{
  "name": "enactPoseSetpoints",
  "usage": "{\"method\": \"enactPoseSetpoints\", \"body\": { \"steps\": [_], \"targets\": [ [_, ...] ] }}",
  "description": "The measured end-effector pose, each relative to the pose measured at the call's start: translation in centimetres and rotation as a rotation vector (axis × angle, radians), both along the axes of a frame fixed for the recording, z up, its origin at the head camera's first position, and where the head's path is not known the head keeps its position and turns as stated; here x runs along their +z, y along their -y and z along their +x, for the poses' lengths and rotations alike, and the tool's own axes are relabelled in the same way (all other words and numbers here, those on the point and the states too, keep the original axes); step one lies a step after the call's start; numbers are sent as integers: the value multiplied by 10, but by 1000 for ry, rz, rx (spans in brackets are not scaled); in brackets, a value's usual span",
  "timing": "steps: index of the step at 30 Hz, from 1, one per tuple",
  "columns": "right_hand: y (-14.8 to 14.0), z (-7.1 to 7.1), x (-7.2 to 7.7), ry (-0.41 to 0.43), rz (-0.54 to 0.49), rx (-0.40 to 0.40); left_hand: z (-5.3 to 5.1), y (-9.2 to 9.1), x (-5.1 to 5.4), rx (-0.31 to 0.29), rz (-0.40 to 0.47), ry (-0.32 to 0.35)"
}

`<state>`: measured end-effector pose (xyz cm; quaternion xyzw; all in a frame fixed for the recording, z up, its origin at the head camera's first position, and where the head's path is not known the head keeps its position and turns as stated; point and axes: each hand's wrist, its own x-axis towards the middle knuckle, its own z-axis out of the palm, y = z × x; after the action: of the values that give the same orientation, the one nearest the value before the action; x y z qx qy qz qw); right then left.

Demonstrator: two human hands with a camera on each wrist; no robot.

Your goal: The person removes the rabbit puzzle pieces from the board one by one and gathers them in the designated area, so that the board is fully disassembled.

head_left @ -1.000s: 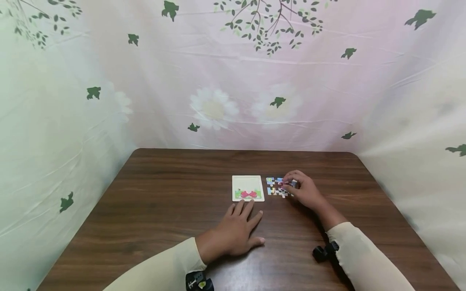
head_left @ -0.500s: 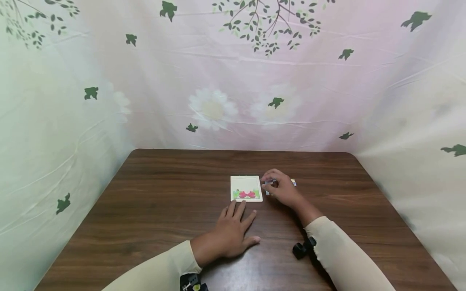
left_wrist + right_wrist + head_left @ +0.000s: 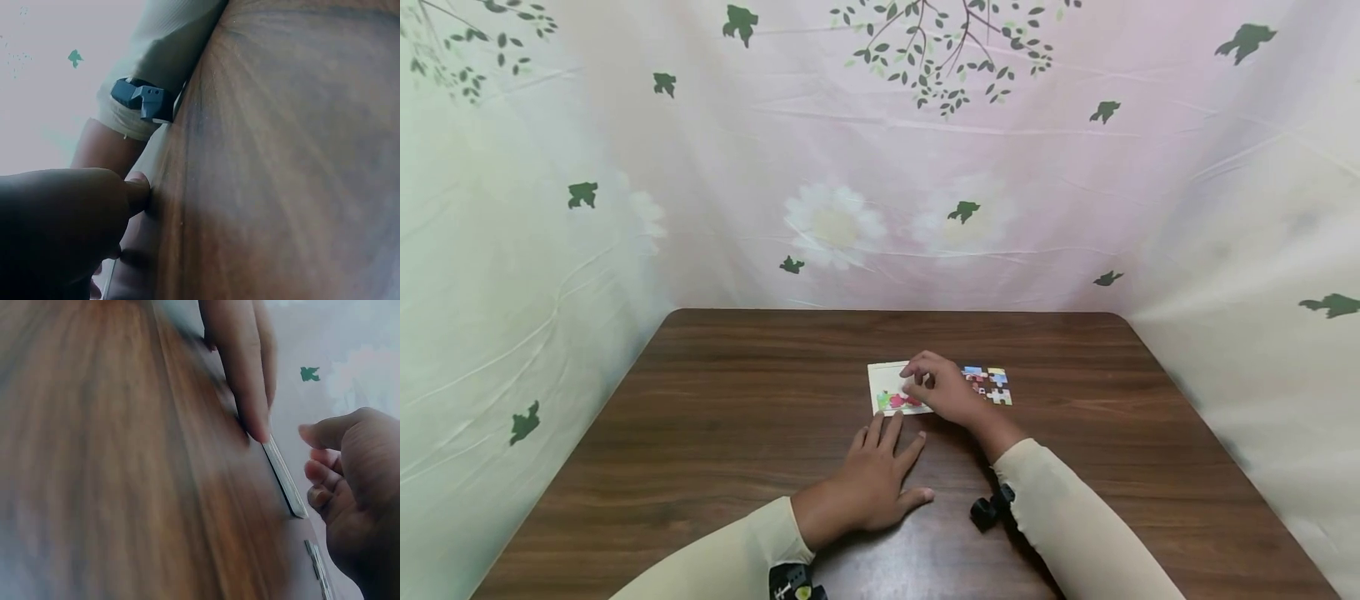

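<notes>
My left hand [image 3: 868, 483] rests on the brown table, fingers spread, with its fingertips at the near edge of a white puzzle tray [image 3: 886, 382]. A red and green picture shows at the tray's near side. Over the tray's right part hovers my right hand [image 3: 951, 396], thumb and fingers bent toward each other. In the right wrist view, that right hand [image 3: 359, 481] has curled fingers, and no puzzle piece can be made out between them. Just right of the tray lie joined jigsaw pieces [image 3: 997, 383], partly hidden by the right hand.
The brown wooden table [image 3: 737, 383] extends around the tray. Printed cloth walls [image 3: 880, 167] with leaves and flowers enclose it at the back and sides. Black wrist cameras [image 3: 992, 507] sit at both sleeve cuffs.
My right hand has moved left from above the jigsaw pieces to above the tray, uncovering the right-hand pieces. My left hand has stayed at the tray's near edge.
</notes>
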<state>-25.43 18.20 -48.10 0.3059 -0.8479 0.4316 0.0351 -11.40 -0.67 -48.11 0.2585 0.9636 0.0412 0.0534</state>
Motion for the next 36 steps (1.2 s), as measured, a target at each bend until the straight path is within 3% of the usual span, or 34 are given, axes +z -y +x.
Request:
{"method": "enactPoseSetpoints", "body": {
  "steps": [9, 14, 19, 24, 30, 36],
  "targets": [
    [10, 1, 3, 29, 135, 60, 2, -2, 3, 11, -19, -13],
    [12, 2, 3, 42, 183, 50, 2, -1, 4, 12, -31, -28],
    [13, 3, 5, 50, 213, 45, -1, 3, 11, 6, -53, -86],
    [13, 4, 7, 49, 218, 49, -13, 11, 20, 34, -37, -134],
    [13, 3, 6, 42, 220, 39, -30, 23, 26, 131, 27, -159],
    [13, 2, 4, 36, 231, 39, -54, 38, 20, 222, 167, -126]
  ]
}}
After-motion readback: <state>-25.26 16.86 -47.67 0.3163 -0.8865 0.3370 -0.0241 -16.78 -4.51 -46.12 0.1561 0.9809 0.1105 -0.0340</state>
